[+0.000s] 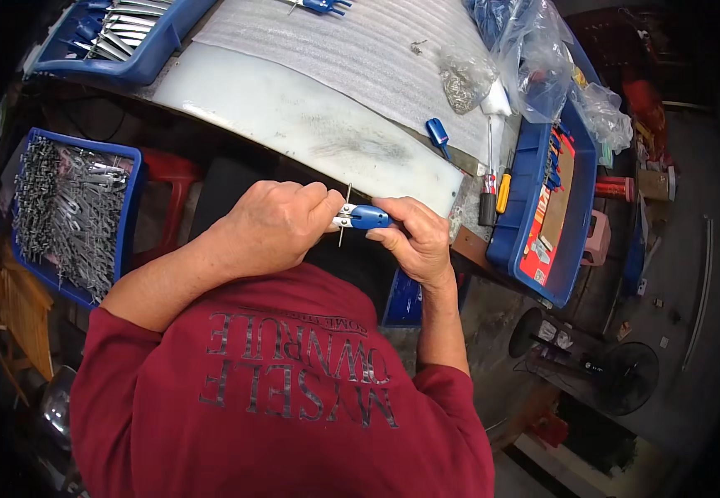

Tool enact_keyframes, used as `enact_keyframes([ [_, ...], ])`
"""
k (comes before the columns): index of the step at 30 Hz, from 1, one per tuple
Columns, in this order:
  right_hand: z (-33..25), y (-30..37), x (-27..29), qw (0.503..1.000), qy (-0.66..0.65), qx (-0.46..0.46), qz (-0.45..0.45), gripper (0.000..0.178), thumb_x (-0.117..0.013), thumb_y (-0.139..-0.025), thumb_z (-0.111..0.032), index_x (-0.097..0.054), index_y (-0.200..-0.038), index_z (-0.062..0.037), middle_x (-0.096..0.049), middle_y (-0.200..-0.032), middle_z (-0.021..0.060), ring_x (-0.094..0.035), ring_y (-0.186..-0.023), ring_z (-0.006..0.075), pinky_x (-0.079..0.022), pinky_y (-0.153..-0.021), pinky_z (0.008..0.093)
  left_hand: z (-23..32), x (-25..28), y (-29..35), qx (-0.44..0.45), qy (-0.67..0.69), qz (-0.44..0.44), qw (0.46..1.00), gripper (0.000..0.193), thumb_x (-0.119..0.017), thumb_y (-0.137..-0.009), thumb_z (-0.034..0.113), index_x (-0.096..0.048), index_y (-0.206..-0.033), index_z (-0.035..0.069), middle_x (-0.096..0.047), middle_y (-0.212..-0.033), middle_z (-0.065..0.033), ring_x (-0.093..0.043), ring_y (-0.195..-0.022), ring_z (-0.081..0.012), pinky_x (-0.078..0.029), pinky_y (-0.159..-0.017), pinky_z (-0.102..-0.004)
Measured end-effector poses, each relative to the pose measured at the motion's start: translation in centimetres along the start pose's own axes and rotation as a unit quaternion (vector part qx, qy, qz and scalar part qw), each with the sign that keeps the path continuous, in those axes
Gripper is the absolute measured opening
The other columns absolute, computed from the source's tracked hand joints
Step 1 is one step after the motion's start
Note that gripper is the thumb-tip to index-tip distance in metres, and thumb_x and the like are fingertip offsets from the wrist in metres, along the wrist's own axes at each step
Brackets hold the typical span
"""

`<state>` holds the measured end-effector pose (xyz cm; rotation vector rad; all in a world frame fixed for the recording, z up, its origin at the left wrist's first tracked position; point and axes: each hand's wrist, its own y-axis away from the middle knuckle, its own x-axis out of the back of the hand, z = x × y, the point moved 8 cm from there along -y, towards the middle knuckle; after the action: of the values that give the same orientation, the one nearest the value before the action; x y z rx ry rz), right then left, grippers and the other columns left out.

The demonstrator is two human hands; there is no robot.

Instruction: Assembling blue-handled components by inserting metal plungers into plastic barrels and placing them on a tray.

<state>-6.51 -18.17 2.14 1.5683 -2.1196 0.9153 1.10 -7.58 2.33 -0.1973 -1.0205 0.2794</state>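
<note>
Shirt: red shirt [285,390] with mirrored lettering fills the lower view, both forearms rising from it
Small tool: blue-handled small tool [365,217] held level between the hands, long axis left to right, blue end toward the right hand, metal end toward the left
Pin: thin metal pin [346,212] stands upright across the tool's metal end
Left hand: left hand [273,226] curled, fingertips pressed together on the metal end and the pin
Right hand: right hand [414,241] pinching the blue handle between thumb and fingers
Left of the grip: blue bin [132,195] packed with grey metal parts
Above left of the grip: second blue bin [148,54] holding flat metal strips
Right of the grip: blue tray [580,216] with red card inside; screwdrivers [495,195] just beside it
Beyond the grip: white board [294,124] under ribbed foam sheet [360,50]
</note>
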Motion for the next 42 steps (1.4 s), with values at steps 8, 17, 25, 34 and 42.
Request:
enact_keyframes([
  [8, 0.0, 0.3, 0.1, 1.000, -0.006, -0.010, 0.026, 0.032, -0.072, -0.065, -0.012, -0.059, -0.092, 0.0016, -0.052, -0.063, 0.0091, -0.049, -0.054, 0.0187, -0.040, -0.049, 0.0283, 0.1, 0.1, 0.0, 0.001, 0.006, 0.018, 1.000, 0.019, -0.061, -0.070, 0.010, -0.048, -0.083, 0.004, -0.046, -0.066, -0.0084, -0.052, -0.057, -0.0248, -0.041, -0.048, -0.0347],
  [17, 0.0, 0.1, 0.0, 1.000, -0.007, -0.005, 0.004, 0.033, -0.072, -0.064, -0.012, -0.059, -0.092, 0.0012, -0.054, -0.066, 0.0099, -0.051, -0.056, 0.0201, -0.041, -0.051, 0.0291, 0.0, 0.2, 0.0, -0.007, 0.004, 0.014, 1.000, 0.020, -0.061, -0.070, 0.010, -0.048, -0.083, 0.004, -0.045, -0.065, -0.0085, -0.052, -0.056, -0.0248, -0.041, -0.048, -0.0345],
  [25, -0.1, -0.2, 0.0, 1.000, 0.004, 0.005, -0.001, 0.033, -0.072, -0.065, -0.013, -0.059, -0.092, 0.0014, -0.054, -0.066, 0.0101, -0.051, -0.056, 0.0205, -0.041, -0.051, 0.0293, -0.1, 0.1, 0.0, -0.004, -0.003, 0.013, 1.000, 0.019, -0.061, -0.070, 0.011, -0.048, -0.083, 0.003, -0.046, -0.065, -0.0083, -0.052, -0.057, -0.0245, -0.041, -0.048, -0.0344],
  [34, 0.3, -0.1, 0.0, 1.000, 0.006, -0.008, 0.014, 0.034, -0.072, -0.066, -0.013, -0.059, -0.094, 0.0011, -0.052, -0.064, 0.0081, -0.050, -0.055, 0.0168, -0.040, -0.049, 0.0271, -0.3, -0.1, -0.2, -0.011, -0.023, 0.018, 1.000, 0.021, -0.060, -0.071, 0.011, -0.049, -0.085, 0.002, -0.046, -0.065, -0.0080, -0.052, -0.057, -0.0234, -0.041, -0.048, -0.0335],
  [42, 0.8, 0.1, 0.0, 0.999, -0.005, -0.037, 0.022, 0.036, -0.072, -0.068, -0.017, -0.060, -0.097, 0.0004, -0.055, -0.071, 0.0064, -0.050, -0.057, 0.0117, -0.040, -0.049, 0.0226, -0.4, -0.1, -0.5, -0.023, -0.037, 0.031, 0.999, 0.021, -0.060, -0.070, 0.011, -0.050, -0.086, 0.002, -0.046, -0.065, -0.0080, -0.052, -0.057, -0.0230, -0.042, -0.049, -0.0330],
])
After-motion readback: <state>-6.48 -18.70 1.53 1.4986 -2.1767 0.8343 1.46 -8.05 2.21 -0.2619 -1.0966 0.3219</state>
